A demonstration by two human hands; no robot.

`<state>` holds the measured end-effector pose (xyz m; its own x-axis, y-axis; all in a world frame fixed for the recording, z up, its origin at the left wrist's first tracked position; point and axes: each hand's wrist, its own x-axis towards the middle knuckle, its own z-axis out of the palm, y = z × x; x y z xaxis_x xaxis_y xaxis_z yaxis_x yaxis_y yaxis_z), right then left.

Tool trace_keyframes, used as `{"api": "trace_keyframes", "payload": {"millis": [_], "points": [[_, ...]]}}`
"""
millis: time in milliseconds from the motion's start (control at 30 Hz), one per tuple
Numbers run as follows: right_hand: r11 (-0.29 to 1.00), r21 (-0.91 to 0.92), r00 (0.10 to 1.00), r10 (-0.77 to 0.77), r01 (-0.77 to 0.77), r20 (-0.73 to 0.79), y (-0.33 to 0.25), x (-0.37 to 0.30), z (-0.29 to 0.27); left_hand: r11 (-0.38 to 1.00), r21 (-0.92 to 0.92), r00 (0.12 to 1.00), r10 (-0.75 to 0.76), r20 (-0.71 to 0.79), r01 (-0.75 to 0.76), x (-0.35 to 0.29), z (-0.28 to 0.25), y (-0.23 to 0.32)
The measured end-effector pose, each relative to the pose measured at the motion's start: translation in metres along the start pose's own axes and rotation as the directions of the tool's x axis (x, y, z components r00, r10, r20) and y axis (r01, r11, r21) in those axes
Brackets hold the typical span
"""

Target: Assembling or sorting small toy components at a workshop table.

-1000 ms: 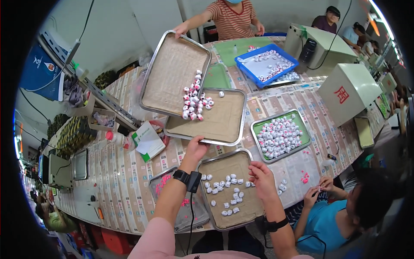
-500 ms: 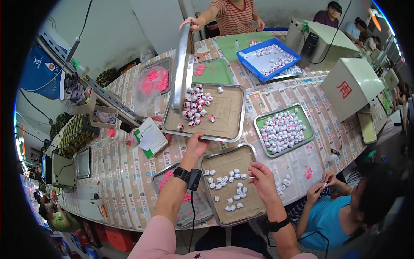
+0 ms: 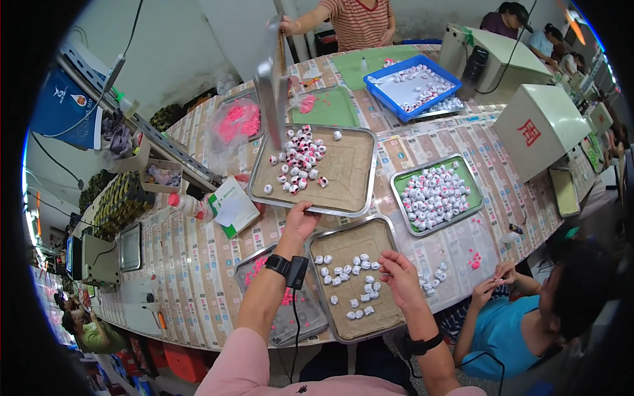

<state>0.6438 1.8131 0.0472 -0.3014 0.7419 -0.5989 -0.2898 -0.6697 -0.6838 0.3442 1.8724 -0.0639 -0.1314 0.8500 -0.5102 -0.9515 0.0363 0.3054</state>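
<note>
My left hand point(image 3: 302, 223) grips the near rim of a metal tray point(image 3: 353, 191) lined with brown cardboard. A pile of small white balls with pink and dark marks point(image 3: 304, 162) lies on its left half. Over that pile, the person opposite holds another metal tray point(image 3: 267, 99) steeply tilted. Above the right edge of a nearer cardboard-lined tray point(image 3: 337, 247), my right hand point(image 3: 401, 277) has its fingers pinched together; whatever they may hold is too small to make out. Several white balls point(image 3: 368, 288) lie spread out in that nearer tray.
On the right stands a tray with a green liner point(image 3: 477, 198), heaped with white balls. A blue tray point(image 3: 376, 109) is farther back. Pink pieces point(image 3: 239, 122) lie in a bag at the left. A person in a blue top point(image 3: 505, 330) works close on my right.
The person opposite has raised the tilted tray and shifted it slightly left. The balls beneath it have spread, some farther left. My hands have hardly moved.
</note>
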Motion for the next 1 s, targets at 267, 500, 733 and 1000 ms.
{"api": "trace_keyframes", "payload": {"millis": [267,500,733,1000], "points": [[1.0,-0.004,0.999,-0.001,0.002,0.047,0.006,-0.007,0.008,0.995,0.096,0.998,-0.036,0.06,0.03,-0.034,-0.013,0.011],[0.978,-0.111,0.983,-0.183,0.179,-0.025,0.009,-0.046,0.019,0.975,0.219,0.999,-0.033,-0.005,0.034,-0.143,0.0,0.003],[0.678,-0.407,0.71,-0.698,0.612,-0.094,0.037,-0.134,0.036,0.936,0.269,0.972,-0.237,0.005,0.227,-0.283,-0.042,0.01],[-0.027,-0.824,0.506,-0.778,0.566,0.373,0.084,-0.25,0.082,0.803,0.495,0.94,-0.326,-0.097,0.33,-0.443,-0.09,0.004]]}}
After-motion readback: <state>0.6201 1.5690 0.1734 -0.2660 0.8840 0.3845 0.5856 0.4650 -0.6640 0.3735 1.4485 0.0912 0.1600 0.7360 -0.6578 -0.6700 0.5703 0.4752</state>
